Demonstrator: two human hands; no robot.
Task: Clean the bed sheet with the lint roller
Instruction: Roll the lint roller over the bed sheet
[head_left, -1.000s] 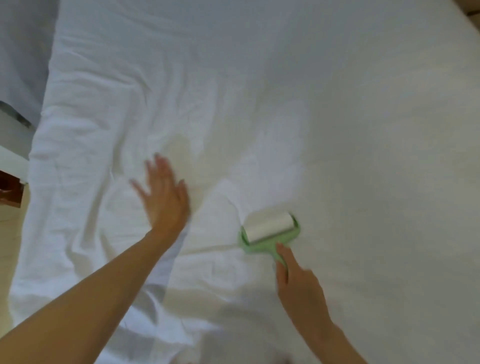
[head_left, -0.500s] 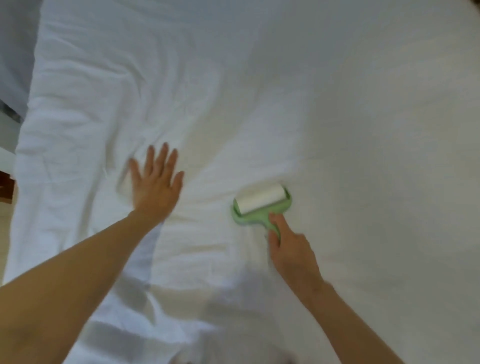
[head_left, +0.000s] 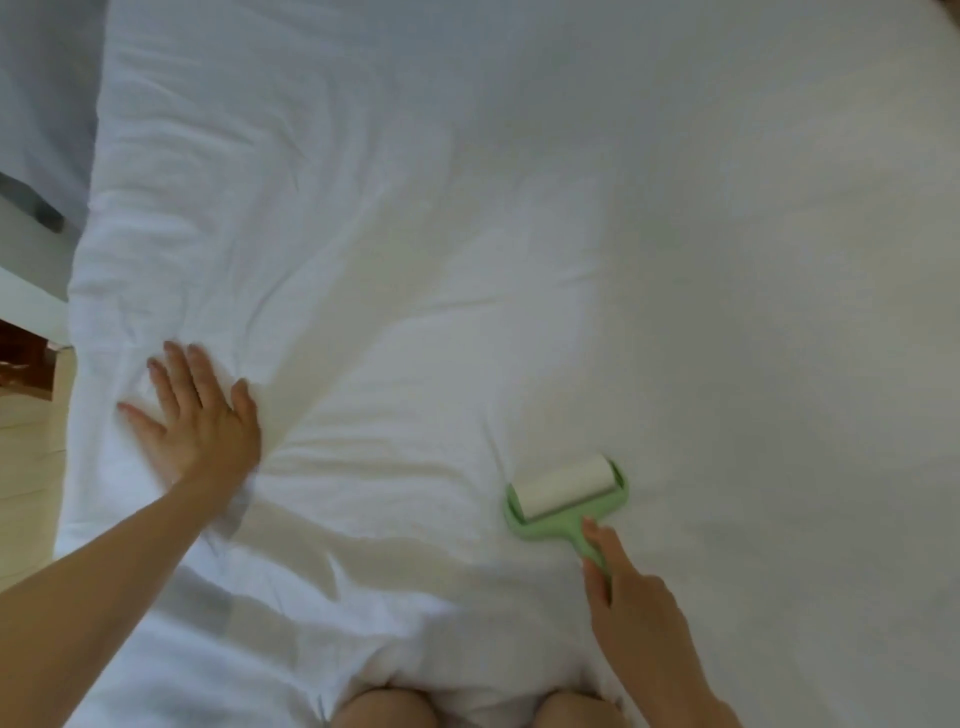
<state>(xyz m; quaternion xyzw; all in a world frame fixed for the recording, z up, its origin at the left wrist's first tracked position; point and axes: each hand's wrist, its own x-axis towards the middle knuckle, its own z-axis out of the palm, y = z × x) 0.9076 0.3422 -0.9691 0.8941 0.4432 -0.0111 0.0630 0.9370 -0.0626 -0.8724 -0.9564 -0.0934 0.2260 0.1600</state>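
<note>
- The lint roller lies on the bed sheet in the near right part of the bed. Its white paper drum touches the cloth and its green frame and handle point back toward the person.
- Half a second ago the roller sat further out on the sheet and closer to the other hand. It has since come back nearer the body, and the gap between the two hands has widened.
- The right hand grips the green handle from the near side. The forefinger is stretched along the handle toward the frame, the other fingers are curled around it, and the forearm runs off the near right corner.
- The left hand has slid leftward since the earlier frame and now lies close to the left edge of the sheet.
- It rests palm down and flat on the cloth with its fingers straight and spread, holding nothing. Its bare forearm reaches in from the near left corner.
- Creases fan out across the sheet from the left hand toward the far right, while the right side of the sheet lies smoother.
- Two bare knees show at the near edge against the sheet.
- A pale wooden floor runs beside the bed on the left, with a piece of dark wooden furniture beyond it.
</note>
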